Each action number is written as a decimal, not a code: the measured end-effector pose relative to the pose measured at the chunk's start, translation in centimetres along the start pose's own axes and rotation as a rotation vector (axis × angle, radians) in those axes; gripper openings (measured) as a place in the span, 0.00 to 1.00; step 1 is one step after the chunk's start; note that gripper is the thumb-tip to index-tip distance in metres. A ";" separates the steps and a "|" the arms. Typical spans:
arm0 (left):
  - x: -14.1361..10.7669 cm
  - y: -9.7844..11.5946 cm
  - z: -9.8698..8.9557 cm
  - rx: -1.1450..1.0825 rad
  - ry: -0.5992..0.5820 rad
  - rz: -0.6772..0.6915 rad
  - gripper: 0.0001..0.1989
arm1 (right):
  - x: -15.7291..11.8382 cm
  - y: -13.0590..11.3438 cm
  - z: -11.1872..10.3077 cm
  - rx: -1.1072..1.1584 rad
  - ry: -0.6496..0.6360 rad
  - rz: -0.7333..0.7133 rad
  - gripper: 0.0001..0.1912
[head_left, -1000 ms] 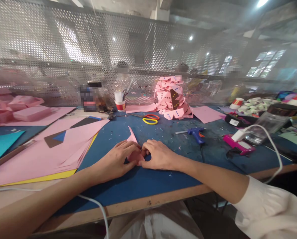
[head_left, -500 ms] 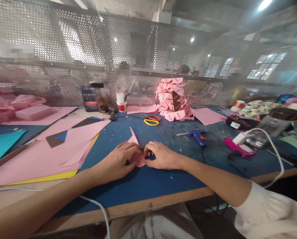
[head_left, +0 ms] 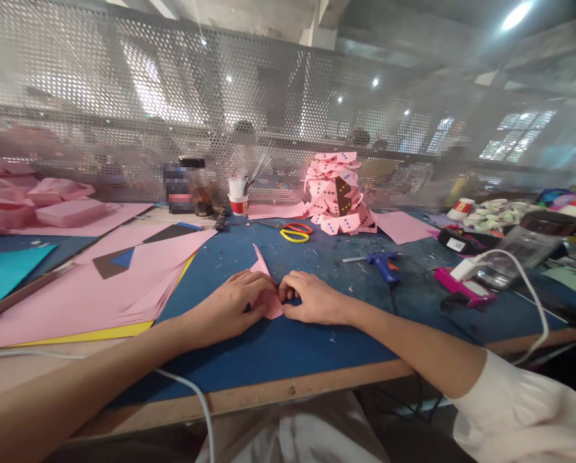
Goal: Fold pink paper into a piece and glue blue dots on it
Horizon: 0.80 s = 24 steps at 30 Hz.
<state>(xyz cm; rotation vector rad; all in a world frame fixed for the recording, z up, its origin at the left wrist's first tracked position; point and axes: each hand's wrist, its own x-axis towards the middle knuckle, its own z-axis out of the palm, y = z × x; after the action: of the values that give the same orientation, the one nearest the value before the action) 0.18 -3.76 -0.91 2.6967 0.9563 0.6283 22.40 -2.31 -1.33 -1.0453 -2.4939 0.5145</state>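
Between my hands, low over the blue table mat (head_left: 307,360), is a folded piece of pink paper (head_left: 269,303). One narrow pointed end of it sticks up beyond my fingers. My left hand (head_left: 232,301) curls over its left side, thumb below and fingers above. My right hand (head_left: 311,299) pinches the right edge with bent fingers. The fingers hide much of the folds. Scissors (head_left: 296,232) with red and yellow handles lie past my hands, and a blue glue gun (head_left: 383,266) rests to the right.
Pink paper sheets (head_left: 123,289) cover the left side. At the back stand a pile of dotted pink folded pieces (head_left: 338,193) and a red-white cup (head_left: 238,204). To the right are a magenta device (head_left: 464,287), a white cable (head_left: 533,283) and a clear jar (head_left: 519,247).
The view has shifted slightly. Both hands stay on the pink paper in nearly the same grip, with no clear change in the folds.
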 end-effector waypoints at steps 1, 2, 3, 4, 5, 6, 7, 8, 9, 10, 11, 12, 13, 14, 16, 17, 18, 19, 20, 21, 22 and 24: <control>0.0 0.0 0.0 -0.002 0.003 0.001 0.11 | 0.0 0.0 0.0 0.003 0.000 0.000 0.06; 0.0 -0.1 0.0 -0.004 0.000 0.000 0.11 | 0.0 0.1 0.0 0.006 0.001 -0.001 0.06; 0.1 -0.1 0.0 -0.005 -0.004 -0.003 0.11 | 0.0 0.1 0.0 0.008 0.001 -0.002 0.07; 0.1 -0.1 0.0 -0.003 -0.008 -0.006 0.12 | 0.0 0.1 0.0 0.009 0.000 -0.002 0.07; 0.1 -0.1 -0.1 -0.001 -0.011 -0.006 0.12 | 0.0 0.0 0.0 0.010 -0.001 -0.001 0.07; 0.1 -0.1 -0.1 0.002 -0.013 -0.003 0.12 | 0.0 0.0 0.0 0.011 -0.003 0.001 0.07; 0.1 -0.1 -0.1 0.005 -0.012 0.000 0.12 | 0.0 0.0 -0.1 0.011 -0.006 0.002 0.07; 0.1 -0.1 -0.1 0.008 -0.009 0.005 0.12 | 0.0 0.0 -0.1 0.013 -0.008 0.002 0.07; 0.1 -0.1 -0.1 0.009 -0.004 0.011 0.13 | 0.0 0.0 -0.1 0.015 -0.010 0.002 0.07; 0.2 -0.1 -0.1 0.009 -0.001 0.014 0.13 | 0.0 0.0 -0.1 0.017 -0.011 0.000 0.07; 0.2 -0.1 -0.1 0.007 0.003 0.014 0.13 | 0.0 0.1 -0.1 0.017 -0.010 -0.002 0.07; 0.2 -0.2 -0.1 0.004 0.008 0.014 0.13 | 0.0 0.1 -0.1 0.017 -0.007 -0.005 0.07; 0.2 -0.2 -0.1 0.001 0.013 0.013 0.13 | 0.1 0.2 0.0 0.016 -0.005 -0.007 0.07; 0.3 -0.2 0.0 -0.003 0.018 0.014 0.13 | 0.1 0.2 0.0 0.013 -0.004 -0.008 0.07; 0.3 -0.4 0.0 -0.007 0.021 0.015 0.13 | 0.1 0.3 0.0 0.013 -0.006 -0.008 0.07; 0.4 -0.5 0.1 -0.004 0.021 0.013 0.13 | 0.1 0.3 0.0 0.016 -0.008 -0.009 0.07; 0.5 -0.7 0.1 0.004 0.019 0.011 0.13 | 0.1 0.4 -0.1 0.021 -0.010 -0.011 0.07; 0.6 -0.9 0.2 0.015 0.016 0.011 0.13 | 0.1 0.4 -0.1 0.027 -0.009 -0.015 0.06; 0.7 -1.1 0.2 0.028 0.012 0.014 0.13 | 0.2 0.4 -0.1 0.034 -0.006 -0.017 0.06; 0.9 -1.3 0.3 0.043 0.008 0.021 0.13 | 0.2 0.4 -0.1 0.039 -0.002 -0.016 0.06; 1.1 -1.4 0.3 0.058 0.005 0.033 0.13 | 0.2 0.4 -0.2 0.042 0.002 -0.010 0.07; 1.5 -1.7 0.3 0.094 -0.008 0.058 0.13 | 0.2 0.4 -0.2 0.046 0.018 0.008 0.05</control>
<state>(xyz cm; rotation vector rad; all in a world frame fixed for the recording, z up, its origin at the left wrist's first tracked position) 0.44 -1.51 -1.24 2.8161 0.9315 0.5975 22.62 -1.87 -1.37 -1.0386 -2.4510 0.5599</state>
